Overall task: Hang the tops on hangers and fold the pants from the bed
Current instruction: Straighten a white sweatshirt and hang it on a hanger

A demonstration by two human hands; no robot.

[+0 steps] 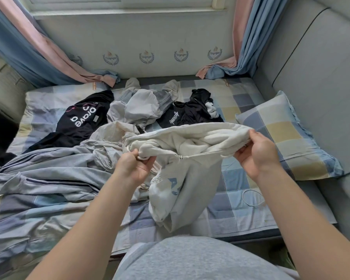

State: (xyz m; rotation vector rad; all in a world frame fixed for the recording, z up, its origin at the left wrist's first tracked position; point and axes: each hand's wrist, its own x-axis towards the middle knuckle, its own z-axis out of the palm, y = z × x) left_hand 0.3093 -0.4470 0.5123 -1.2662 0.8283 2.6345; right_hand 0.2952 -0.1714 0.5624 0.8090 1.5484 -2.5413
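I hold a cream fleece-lined garment (190, 144) with a pale blue print above the bed (240, 203). My left hand (134, 166) grips one bunched edge of it. At the opposite end, my right hand (257, 152) pinches the stretched opening, and the rest hangs down between my arms. Behind it lie a black top with white lettering (79, 122), a light grey garment (141, 106) and a second black top (190, 112). A beige garment (107, 136) lies partly under the cream one. No hanger is in view.
A grey-blue striped quilt (38, 178) is heaped on the bed's left side. A checked pillow (287, 136) lies at the right against a grey padded headboard (315, 77). A thin white cord loop (253, 197) rests on the sheet. Curtains (242, 47) hang at both far corners.
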